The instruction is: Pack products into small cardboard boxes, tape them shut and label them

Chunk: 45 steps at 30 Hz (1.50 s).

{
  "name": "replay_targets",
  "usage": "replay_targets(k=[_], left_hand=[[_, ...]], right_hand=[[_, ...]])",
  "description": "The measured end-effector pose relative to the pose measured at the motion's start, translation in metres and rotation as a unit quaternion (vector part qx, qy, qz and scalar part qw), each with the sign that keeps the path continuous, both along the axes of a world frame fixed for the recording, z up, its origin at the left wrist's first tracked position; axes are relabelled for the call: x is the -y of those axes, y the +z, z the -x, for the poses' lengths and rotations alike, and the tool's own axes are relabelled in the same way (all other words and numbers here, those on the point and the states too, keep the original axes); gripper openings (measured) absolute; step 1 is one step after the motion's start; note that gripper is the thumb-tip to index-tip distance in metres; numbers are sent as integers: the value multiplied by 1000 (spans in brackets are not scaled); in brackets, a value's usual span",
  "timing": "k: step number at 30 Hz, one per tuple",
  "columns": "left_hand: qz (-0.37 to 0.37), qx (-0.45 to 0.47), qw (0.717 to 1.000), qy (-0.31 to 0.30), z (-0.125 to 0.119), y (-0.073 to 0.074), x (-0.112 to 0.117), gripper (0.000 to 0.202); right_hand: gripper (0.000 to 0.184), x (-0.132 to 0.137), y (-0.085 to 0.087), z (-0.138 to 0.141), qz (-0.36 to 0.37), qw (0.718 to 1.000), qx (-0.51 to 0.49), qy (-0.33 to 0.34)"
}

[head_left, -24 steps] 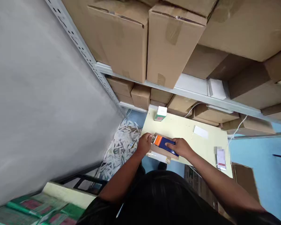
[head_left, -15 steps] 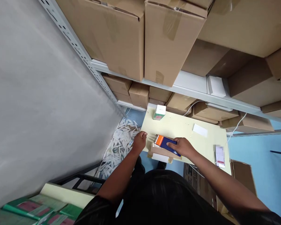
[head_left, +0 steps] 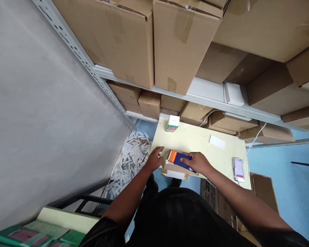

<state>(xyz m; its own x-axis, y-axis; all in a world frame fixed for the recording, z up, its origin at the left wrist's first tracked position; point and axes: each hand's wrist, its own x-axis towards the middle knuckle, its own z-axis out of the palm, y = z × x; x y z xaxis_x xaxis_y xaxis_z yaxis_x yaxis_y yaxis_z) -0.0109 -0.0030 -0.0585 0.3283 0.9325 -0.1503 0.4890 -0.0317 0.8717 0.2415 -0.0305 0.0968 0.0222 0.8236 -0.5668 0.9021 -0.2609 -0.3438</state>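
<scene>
My right hand [head_left: 198, 162] is closed around the right end of a flat, dark blue and orange object [head_left: 173, 156]. The object's left end looks pale and toothed; its exact kind is unclear. Beneath it, a piece of brown cardboard [head_left: 177, 168] lies at the table's near edge, with a white strip and clear tape along its front. Just left of the cardboard is my left hand [head_left: 154, 160], with fingers apart and nothing visible in them. A green and white small box [head_left: 172, 124] stands upright at the back left of the pale table [head_left: 193, 135].
A white card [head_left: 217, 141] and a phone [head_left: 239, 170] with a cable lie on the table's right side. Shelves of cardboard boxes [head_left: 128, 37] rise behind. White paper scraps [head_left: 130, 161] cover the floor left of the table. Green packages [head_left: 23, 235] sit at lower left.
My left hand has gone from closed fingers to spread ones, near the cardboard's left end. The right hand still grips the blue and orange object. The whole view has shifted slightly.
</scene>
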Motion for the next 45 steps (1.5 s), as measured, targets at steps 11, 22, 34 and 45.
replay_targets(k=[11, 22, 34, 45], left_hand=[[-142, -50, 928, -340, -15, 23, -21, 138], [-158, -81, 924, -339, -22, 26, -26, 126], [-135, -50, 927, -346, -19, 32, -35, 118], [-148, -72, 918, -361, -26, 27, -33, 125]], right_hand=[[47, -4, 1, -3, 26, 999, -47, 0], [47, 9, 13, -41, 74, 993, -77, -43], [51, 69, 16, -206, 80, 988, -22, -129], [60, 36, -37, -169, 86, 989, 86, -81]])
